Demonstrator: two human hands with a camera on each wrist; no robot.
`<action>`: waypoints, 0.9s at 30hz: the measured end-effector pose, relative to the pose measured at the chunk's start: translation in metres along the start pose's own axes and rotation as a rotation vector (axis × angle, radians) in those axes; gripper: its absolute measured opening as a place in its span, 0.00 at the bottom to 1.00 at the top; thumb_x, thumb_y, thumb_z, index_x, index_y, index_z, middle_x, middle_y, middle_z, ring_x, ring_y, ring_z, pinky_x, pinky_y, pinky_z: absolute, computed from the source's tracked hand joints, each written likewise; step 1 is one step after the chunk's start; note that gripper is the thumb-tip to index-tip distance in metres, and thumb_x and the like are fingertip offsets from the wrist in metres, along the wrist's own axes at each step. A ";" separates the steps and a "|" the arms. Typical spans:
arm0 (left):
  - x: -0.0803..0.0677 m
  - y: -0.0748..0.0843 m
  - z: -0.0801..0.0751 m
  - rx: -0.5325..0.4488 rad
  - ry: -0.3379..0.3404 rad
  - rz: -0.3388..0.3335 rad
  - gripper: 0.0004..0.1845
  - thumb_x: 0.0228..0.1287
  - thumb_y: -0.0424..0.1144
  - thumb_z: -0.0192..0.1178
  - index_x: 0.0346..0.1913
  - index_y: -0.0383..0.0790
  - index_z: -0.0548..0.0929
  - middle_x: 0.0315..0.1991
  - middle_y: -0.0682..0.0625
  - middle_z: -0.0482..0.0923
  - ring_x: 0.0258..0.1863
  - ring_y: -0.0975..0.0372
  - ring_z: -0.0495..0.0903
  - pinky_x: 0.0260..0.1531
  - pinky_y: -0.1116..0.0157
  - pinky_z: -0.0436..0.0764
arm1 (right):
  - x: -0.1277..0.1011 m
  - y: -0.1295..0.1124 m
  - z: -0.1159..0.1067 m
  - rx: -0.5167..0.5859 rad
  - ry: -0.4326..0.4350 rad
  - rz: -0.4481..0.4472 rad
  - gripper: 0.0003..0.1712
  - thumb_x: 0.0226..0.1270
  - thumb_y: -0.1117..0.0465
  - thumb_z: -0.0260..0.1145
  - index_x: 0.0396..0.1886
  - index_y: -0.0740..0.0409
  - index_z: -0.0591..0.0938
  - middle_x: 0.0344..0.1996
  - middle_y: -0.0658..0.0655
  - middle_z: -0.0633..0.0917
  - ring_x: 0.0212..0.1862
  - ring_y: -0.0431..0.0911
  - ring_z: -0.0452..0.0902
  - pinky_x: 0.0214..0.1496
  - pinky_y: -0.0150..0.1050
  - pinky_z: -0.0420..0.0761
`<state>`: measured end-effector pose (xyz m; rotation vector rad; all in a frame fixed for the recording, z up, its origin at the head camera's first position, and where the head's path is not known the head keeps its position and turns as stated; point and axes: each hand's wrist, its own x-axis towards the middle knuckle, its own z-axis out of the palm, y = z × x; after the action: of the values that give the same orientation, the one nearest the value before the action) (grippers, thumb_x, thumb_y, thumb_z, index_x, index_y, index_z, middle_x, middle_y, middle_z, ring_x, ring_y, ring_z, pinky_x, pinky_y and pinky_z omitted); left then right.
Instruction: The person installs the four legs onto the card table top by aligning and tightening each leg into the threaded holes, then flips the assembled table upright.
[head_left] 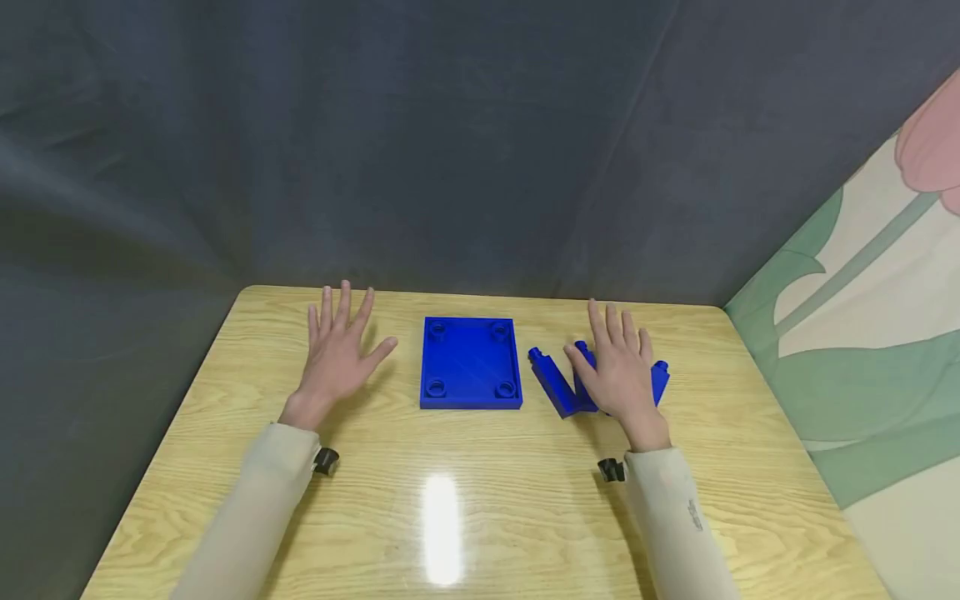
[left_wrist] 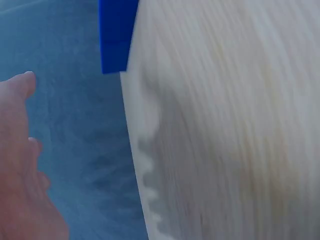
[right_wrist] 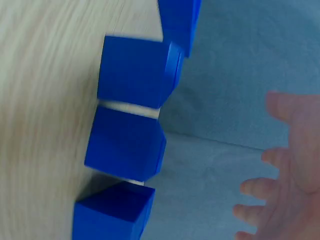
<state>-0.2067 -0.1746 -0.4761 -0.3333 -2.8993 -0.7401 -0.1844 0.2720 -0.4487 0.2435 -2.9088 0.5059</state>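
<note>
The plate is lying flat near the worktop's far edge, about midway along it, between the two hands. It is looking like stiff, smooth moulded plastic, probably light and a little slippery on the glossy wood; its thin side walls are offering the surest hold, pinched from opposite edges. It is a bright blue square slab with a round socket at each corner.

The legs are lying side by side just right of the plate, toward the far right corner. They are looking equally rigid and light (small enough for one hand each), best taken across their long flat faces. Each is a blue rectangular bar with a short peg at its far end; the right wrist view is showing their square ends in a row.

The right hand is hovering over or resting on the legs, fingers straight and slightly spread, gripping nothing. The left hand is lying open left of the plate, fingers fanned wide.
</note>
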 end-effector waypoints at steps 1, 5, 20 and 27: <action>-0.002 0.003 0.001 -0.020 0.005 -0.003 0.50 0.84 0.68 0.52 0.93 0.51 0.43 0.91 0.43 0.21 0.88 0.41 0.17 0.84 0.37 0.21 | -0.002 -0.001 0.000 0.022 0.015 0.004 0.49 0.89 0.40 0.58 0.94 0.53 0.48 0.89 0.72 0.52 0.89 0.73 0.41 0.86 0.75 0.37; -0.011 0.014 0.009 -0.104 0.014 -0.009 0.50 0.85 0.67 0.52 0.93 0.50 0.42 0.91 0.41 0.21 0.88 0.41 0.16 0.84 0.36 0.24 | -0.009 -0.006 0.005 0.118 0.098 0.006 0.47 0.87 0.49 0.64 0.93 0.58 0.54 0.86 0.74 0.60 0.86 0.75 0.50 0.84 0.77 0.40; -0.036 0.039 0.048 -0.446 -0.042 -0.100 0.51 0.86 0.55 0.59 0.93 0.48 0.36 0.91 0.36 0.27 0.89 0.37 0.29 0.84 0.30 0.37 | -0.037 0.010 0.041 0.328 0.270 -0.005 0.42 0.80 0.52 0.72 0.87 0.58 0.69 0.71 0.72 0.81 0.72 0.71 0.73 0.79 0.75 0.52; -0.037 0.045 0.055 -0.586 -0.066 -0.095 0.49 0.86 0.53 0.59 0.93 0.54 0.39 0.93 0.44 0.34 0.91 0.42 0.38 0.83 0.29 0.47 | -0.043 0.006 0.040 0.370 0.283 -0.038 0.41 0.70 0.59 0.78 0.79 0.65 0.76 0.60 0.72 0.88 0.66 0.71 0.77 0.75 0.74 0.56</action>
<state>-0.1642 -0.1162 -0.5107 -0.2776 -2.7065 -1.6193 -0.1494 0.2693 -0.4966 0.2511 -2.5158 0.9852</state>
